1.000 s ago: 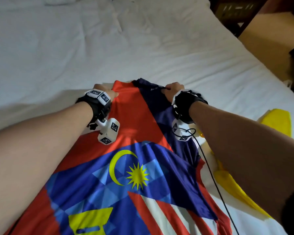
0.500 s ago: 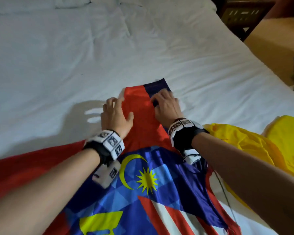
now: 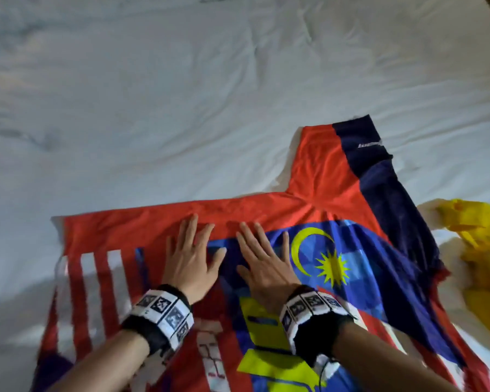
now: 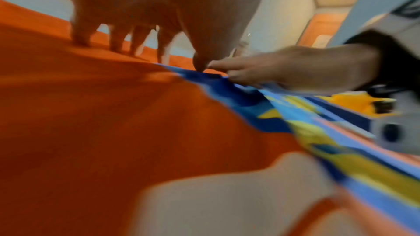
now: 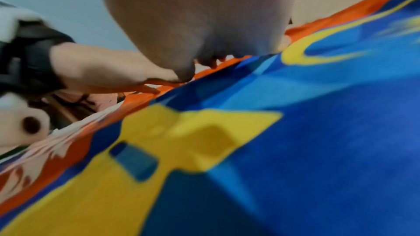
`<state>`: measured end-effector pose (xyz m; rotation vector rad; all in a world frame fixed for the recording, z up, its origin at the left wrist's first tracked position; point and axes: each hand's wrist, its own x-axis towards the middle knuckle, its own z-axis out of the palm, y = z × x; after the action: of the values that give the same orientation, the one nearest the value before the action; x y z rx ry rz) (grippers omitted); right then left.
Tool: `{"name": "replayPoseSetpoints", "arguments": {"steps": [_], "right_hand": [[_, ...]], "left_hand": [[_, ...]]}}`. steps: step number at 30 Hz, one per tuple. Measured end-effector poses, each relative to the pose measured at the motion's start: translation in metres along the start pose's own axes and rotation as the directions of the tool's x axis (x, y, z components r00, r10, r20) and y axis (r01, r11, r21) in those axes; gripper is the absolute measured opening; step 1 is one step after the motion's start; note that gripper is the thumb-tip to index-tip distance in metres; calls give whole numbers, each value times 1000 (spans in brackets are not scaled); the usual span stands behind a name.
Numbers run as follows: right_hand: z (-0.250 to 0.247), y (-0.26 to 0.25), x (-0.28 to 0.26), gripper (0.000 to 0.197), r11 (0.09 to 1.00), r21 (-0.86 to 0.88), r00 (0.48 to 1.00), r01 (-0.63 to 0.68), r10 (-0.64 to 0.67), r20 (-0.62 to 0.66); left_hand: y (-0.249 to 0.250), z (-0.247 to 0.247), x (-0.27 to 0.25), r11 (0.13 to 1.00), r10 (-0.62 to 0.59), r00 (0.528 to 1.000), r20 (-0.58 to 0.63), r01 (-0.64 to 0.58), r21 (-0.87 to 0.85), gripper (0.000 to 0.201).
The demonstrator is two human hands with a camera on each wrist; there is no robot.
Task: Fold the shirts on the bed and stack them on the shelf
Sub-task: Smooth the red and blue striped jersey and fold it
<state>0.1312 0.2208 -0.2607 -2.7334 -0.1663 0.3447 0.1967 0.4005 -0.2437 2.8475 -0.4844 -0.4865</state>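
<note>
A red, blue and yellow jersey (image 3: 317, 216) with a crescent and star print lies spread on the white bed (image 3: 181, 94). One sleeve (image 3: 343, 154) points away from me at upper right. My left hand (image 3: 194, 258) lies flat on the jersey, fingers straight and spread. Beside it my right hand (image 3: 262, 261) also presses flat on the cloth. In the left wrist view the left hand (image 4: 136, 30) touches red fabric (image 4: 90, 114) with its fingertips. The right wrist view shows the right hand (image 5: 216, 39) over the blue and yellow print (image 5: 272, 132).
A crumpled yellow shirt (image 3: 481, 250) lies at the right edge of the bed, beside the jersey. Wrinkled white sheet stretches to the left and far side. The shelf is not in view.
Both hands left the sleeve's end and slid back and left onto the jersey's body. They went from gripping the cloth to lying flat; the sleeve now lies stretched out.
</note>
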Motion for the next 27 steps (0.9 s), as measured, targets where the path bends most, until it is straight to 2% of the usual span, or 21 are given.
{"name": "replayPoseSetpoints", "arguments": {"steps": [2,4,7,8,10,12,14,16,18,19,20,21,22,23,24,26,27], "right_hand": [[9,1,14,72,998,-44,998,-52,53,19],[5,8,32,78,989,-72,991,-132,134,23],[-4,3,46,84,976,-88,980,-199,201,6],[-4,-3,45,84,975,-88,979,-205,206,1],[6,-20,31,78,980,-94,984,-175,171,-47],[25,-39,4,70,988,-97,989,-121,111,-100],[43,-54,-27,67,988,-119,989,-96,81,-122],[51,-58,-51,69,985,-124,985,-123,106,-136],[54,-53,-65,69,981,-88,978,-172,160,-130],[55,-50,-70,69,980,-78,978,-184,174,-114],[56,-49,-76,69,979,-79,980,-188,182,-85],[56,-49,-79,69,977,-91,980,-194,189,-65],[56,-49,-79,70,973,-101,978,-206,202,-54],[55,-51,-80,72,969,-101,975,-224,221,-37],[53,-55,-82,73,966,-100,971,-238,236,-28],[56,-65,-90,75,963,-87,967,-255,256,-4],[59,-72,-98,75,964,-83,967,-255,256,6]], "left_hand": [[-49,-6,12,994,13,997,81,-22,110,76],[-88,-18,29,979,-46,993,113,23,201,74],[-100,-33,37,946,-243,970,21,232,228,67],[-89,-33,32,950,-250,968,-10,247,191,66],[-55,-21,7,989,-102,992,-73,109,95,66],[-27,3,-30,996,73,995,-66,-69,63,68],[-34,22,-58,991,100,995,-24,-97,93,68],[-75,24,-72,990,3,999,-35,2,142,68],[-133,13,-82,962,-176,979,-106,193,191,69],[-160,2,-88,928,-315,943,-106,330,174,68],[-180,-10,-95,876,-454,886,-94,463,132,67],[-190,-18,-101,831,-542,836,-91,549,89,67],[-189,-23,-106,817,-567,817,-100,574,59,67],[-176,-23,-111,839,-535,837,-114,543,43,69],[-153,-18,-119,887,-450,882,-144,460,48,70],[-91,8,-141,968,-231,961,-150,242,62,71],[-57,28,-157,987,-144,981,-133,151,46,70]]}}
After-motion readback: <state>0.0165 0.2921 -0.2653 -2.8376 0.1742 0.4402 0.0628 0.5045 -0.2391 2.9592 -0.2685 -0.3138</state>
